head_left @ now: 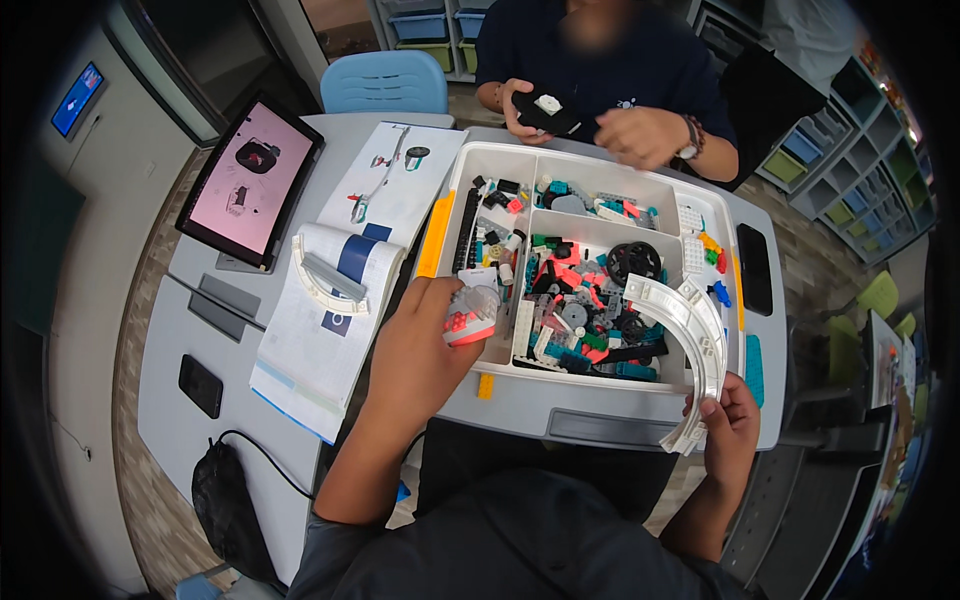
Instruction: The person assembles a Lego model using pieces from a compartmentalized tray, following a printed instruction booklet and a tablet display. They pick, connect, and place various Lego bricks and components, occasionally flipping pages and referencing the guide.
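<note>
Grey table (pixel 165 400), divided tray (pixel 600 229) of bricks (pixel 575 312), left hand (pixel 422 345) gripping coral-grey piece (pixel 470 322), right hand (pixel 733 420) pinching white arc (pixel 708 345)

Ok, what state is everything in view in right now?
Left hand: closed on coral-and-grey brick assembly
Right hand: closed on curved white beam
Instruction booklet: open
Sorting tray: uncovered, holding loose bricks
Desk display: lit
Wall panel: lit
Left phone: screen dark
Right phone: screen dark

Co-worker's head (pixel 592 28) blurred, cut by top edge; wearer's right hand (pixel 734 422) partly hidden behind white arch (pixel 709 350).
</note>
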Demonstrator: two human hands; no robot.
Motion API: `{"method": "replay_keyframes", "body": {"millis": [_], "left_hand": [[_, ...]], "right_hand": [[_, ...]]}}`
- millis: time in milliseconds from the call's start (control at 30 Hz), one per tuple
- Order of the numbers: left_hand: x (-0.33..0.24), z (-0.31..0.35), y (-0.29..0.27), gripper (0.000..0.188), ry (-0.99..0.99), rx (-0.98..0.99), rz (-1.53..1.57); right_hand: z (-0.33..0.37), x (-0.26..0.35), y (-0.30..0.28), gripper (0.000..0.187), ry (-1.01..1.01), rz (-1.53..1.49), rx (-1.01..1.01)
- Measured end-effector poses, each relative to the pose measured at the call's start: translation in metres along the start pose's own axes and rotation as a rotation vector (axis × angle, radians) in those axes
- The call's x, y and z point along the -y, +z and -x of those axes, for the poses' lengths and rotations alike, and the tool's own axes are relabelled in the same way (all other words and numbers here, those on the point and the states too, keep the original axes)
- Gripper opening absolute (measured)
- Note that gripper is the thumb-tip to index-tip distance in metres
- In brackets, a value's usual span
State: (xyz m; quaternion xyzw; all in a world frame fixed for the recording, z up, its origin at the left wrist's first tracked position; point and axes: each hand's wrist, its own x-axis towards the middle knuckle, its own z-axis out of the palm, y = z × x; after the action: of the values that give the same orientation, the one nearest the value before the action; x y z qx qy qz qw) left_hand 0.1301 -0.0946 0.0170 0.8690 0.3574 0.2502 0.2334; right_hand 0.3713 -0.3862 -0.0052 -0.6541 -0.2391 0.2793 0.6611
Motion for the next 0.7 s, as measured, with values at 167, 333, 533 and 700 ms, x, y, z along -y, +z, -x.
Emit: {"method": "replay_keyframes", "body": {"millis": [167,333,533,700], "left_hand": [[0.003,-0.003,0.003,0.065,0.003,-0.024,0.024],[0.011,-0.004,-0.019,0.068,-0.219,0.148,0.544],[0.049,0.029,-0.027,0.068,-0.392,0.024,1.257],[0.071,0.051,-0.031,0.06,-0.28,-0.031,1.464]], "right_hand": [[-0.006,0.002,-0.004,0.031,-0.001,0.043,-0.02],[-0.012,0.011,-0.004,0.029,0.041,0.007,0.044],[-0.043,0.046,0.089,0.026,0.037,-0.008,0.247],[-0.052,0.051,0.112,0.028,-0.015,0.011,0.201]]}}
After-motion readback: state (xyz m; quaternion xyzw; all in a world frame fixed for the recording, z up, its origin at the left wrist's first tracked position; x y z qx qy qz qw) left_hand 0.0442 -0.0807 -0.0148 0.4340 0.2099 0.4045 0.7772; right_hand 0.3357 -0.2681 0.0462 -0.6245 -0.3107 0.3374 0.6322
